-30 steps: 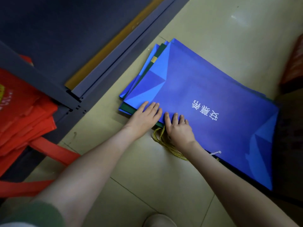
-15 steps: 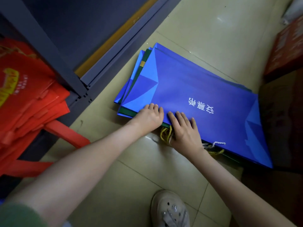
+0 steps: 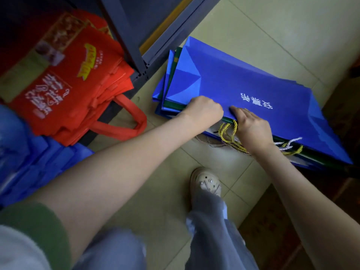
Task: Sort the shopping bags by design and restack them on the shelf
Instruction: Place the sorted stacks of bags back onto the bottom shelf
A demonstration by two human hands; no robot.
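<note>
Where hands [image 3: 204, 109] [image 3: 252, 129] grip, blue bags [image 3: 243, 82] lie edges staggered.

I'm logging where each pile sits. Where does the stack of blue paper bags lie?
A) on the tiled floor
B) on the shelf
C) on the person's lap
A: the blue paper bags lie flat on the tiled floor, beside the grey shelf frame.

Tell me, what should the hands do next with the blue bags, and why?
Probably lift the top blue paper bag off the stack. The left hand and right hand both grip its near edge, and a green bag lies just beneath, mixed among blue ones, so it needs uncovering for sorting.
</note>
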